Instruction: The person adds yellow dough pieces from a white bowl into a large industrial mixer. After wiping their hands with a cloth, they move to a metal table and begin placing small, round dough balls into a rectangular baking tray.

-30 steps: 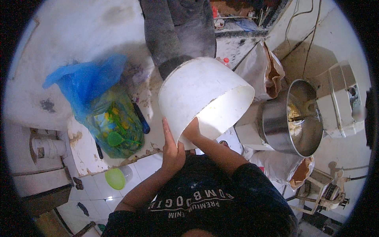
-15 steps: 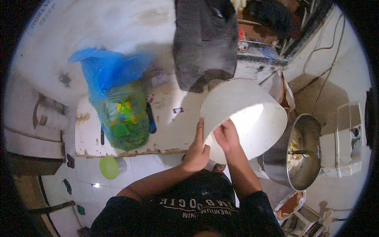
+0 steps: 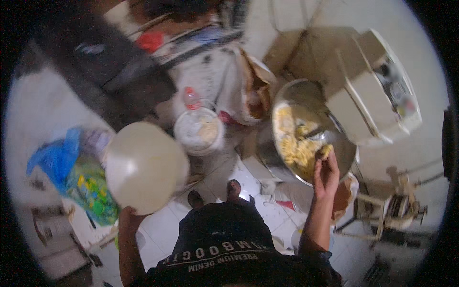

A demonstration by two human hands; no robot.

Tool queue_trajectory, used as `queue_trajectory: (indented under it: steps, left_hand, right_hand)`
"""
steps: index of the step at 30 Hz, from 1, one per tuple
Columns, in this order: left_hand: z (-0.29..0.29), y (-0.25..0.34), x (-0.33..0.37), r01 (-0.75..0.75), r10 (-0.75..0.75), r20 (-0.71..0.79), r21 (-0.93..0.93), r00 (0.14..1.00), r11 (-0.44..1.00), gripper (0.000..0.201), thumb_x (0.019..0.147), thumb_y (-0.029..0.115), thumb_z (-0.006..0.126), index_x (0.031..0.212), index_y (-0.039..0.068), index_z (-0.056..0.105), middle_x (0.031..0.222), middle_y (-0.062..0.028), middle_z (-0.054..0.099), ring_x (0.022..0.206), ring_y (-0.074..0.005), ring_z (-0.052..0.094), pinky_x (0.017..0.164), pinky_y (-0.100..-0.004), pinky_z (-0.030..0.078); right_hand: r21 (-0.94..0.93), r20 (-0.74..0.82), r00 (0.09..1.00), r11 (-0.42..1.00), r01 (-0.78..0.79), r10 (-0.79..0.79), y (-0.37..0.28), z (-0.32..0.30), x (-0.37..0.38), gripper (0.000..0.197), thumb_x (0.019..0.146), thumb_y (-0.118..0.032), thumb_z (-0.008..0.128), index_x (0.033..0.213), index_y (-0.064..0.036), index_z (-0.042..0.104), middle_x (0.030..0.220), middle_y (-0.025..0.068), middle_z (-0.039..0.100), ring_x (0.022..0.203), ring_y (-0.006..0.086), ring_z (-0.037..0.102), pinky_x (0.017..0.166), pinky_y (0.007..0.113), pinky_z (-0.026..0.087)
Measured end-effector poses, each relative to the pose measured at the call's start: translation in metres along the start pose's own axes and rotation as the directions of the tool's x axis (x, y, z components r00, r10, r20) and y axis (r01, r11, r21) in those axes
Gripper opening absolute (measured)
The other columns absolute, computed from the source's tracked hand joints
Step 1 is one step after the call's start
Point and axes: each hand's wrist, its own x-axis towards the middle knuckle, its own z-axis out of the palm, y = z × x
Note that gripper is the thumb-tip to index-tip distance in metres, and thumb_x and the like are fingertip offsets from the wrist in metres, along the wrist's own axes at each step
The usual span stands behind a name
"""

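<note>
My left hand (image 3: 130,218) grips the lower rim of a large white basin (image 3: 148,177), held tilted at the left. On the right, my right hand (image 3: 326,178) pinches a small lump of yellow dough (image 3: 326,152) between its fingertips. That hand is over the near side of a big steel mixing bowl (image 3: 345,143). Soft yellow dough (image 3: 296,149) lies in this bowl in torn clumps, around a dark metal mixing arm (image 3: 319,131). The picture is somewhat blurred by motion.
A white bucket (image 3: 180,138) of pale powder stands ahead, a red-capped bottle (image 3: 192,98) behind it. Open paper sacks (image 3: 243,91) stand beside the mixing bowl. The white mixer body (image 3: 370,91) is to its right. A blue plastic bag (image 3: 57,160) and a green one (image 3: 93,196) are far left.
My view has swung right toward the mixing bowl. My right hand has left the basin and moved over the bowl with a dough lump. The left hand keeps the basin, now at the left.
</note>
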Motion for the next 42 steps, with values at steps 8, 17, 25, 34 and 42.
queue_trajectory:
  steps: [8,17,25,34,42]
  left_hand:
    - [-0.115,0.040,0.040,-0.202,0.247,-0.273,0.182,0.930,0.962,0.054,0.078,0.027,0.048,0.121,-0.003,0.036,0.117,-0.0187,0.047,0.103,-0.0400,0.048,0.086,-0.0557,0.042]
    - [-0.019,-0.022,0.025,-0.185,0.879,-0.213,0.931,0.426,0.315,0.036,0.091,0.036,0.043,0.089,0.003,0.057,0.071,-0.0039,0.050,0.064,-0.0140,0.048,0.055,-0.0275,0.040]
    - [0.188,-0.076,0.043,-0.399,0.420,0.262,0.872,0.869,0.282,0.015,0.090,0.013,0.050,0.098,0.000,0.051,0.077,-0.0071,0.054,0.066,-0.0122,0.053,0.060,-0.0266,0.044]
    - [0.176,-0.090,0.094,-0.163,0.107,0.140,0.951,0.984,0.264,0.027,0.088,0.018,0.052,0.106,-0.001,0.053,0.082,-0.0106,0.060,0.073,-0.0166,0.057,0.066,-0.0302,0.046]
    - [0.178,-0.053,0.163,-0.435,0.063,0.436,0.900,0.898,-0.033,0.029,0.088,0.017,0.050,0.106,-0.006,0.053,0.091,-0.0169,0.062,0.082,-0.0263,0.058,0.074,-0.0357,0.046]
  right_hand:
    - [-0.371,-0.065,0.970,0.908,0.193,-0.233,-0.061,-0.022,0.035,0.007,0.080,-0.007,0.063,0.082,-0.0026,0.059,0.080,0.0037,0.061,0.072,0.0103,0.057,0.065,0.022,0.046]
    - [-0.844,-0.023,0.858,0.470,0.258,-0.513,-0.031,-0.121,0.067,0.018,0.080,-0.016,0.063,0.074,-0.0026,0.054,0.070,0.0051,0.057,0.060,0.0132,0.052,0.056,0.028,0.042]
    - [-0.705,-0.236,0.919,-0.706,0.063,0.317,0.028,-0.149,0.113,0.056,0.083,-0.017,0.051,0.134,-0.0043,0.032,0.097,0.0186,0.063,0.089,0.0330,0.062,0.078,0.042,0.050]
    - [-0.564,-0.318,0.925,-0.826,-0.010,0.207,0.080,-0.206,0.214,0.063,0.089,-0.013,0.041,0.141,-0.0015,0.006,0.089,0.0133,0.066,0.078,0.0260,0.065,0.062,0.036,0.051]
    - [-0.917,-0.255,0.894,-0.384,-0.104,0.367,0.089,-0.205,0.195,0.063,0.076,-0.019,0.054,0.133,-0.0030,0.035,0.088,0.0197,0.063,0.077,0.0278,0.062,0.068,0.040,0.050]
